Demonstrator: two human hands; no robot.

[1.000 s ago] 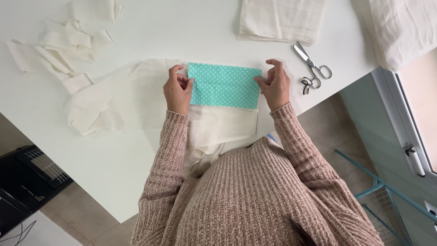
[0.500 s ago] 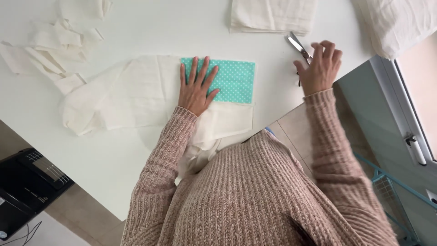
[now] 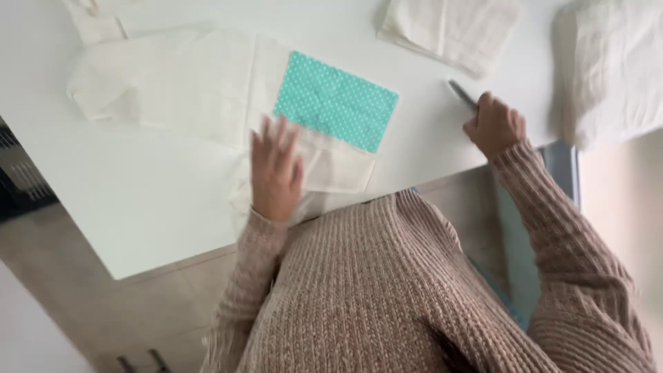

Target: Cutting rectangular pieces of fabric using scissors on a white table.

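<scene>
**Left hand flat on cream cloth, right fist on scissors**

Left hand (image 3: 276, 173) lies palm-down w/ fingers (image 3: 266, 141) spread apart, gripping nothing, resting on the cream fabric (image 3: 207, 90) at the near table edge. Fingertips end just short of the teal dotted fabric piece (image 3: 336, 100), which sits flat on the cream layer, just beyond & slightly right of the hand; can't tell if tips touch its lower edge (motion blur). Right hand (image 3: 496, 126) is well apart to the right, fingers curled together round the scissors (image 3: 461, 92); only the grey blades poke out past the knuckles, handles hidden in the fist. White table (image 3: 138, 207) carries it all. Folded cream cloth (image 3: 449, 27) lies at the far edge beyond the scissors, another pale cloth pile (image 3: 615, 69) at far right. Knit sweater sleeves cover both arms
</scene>
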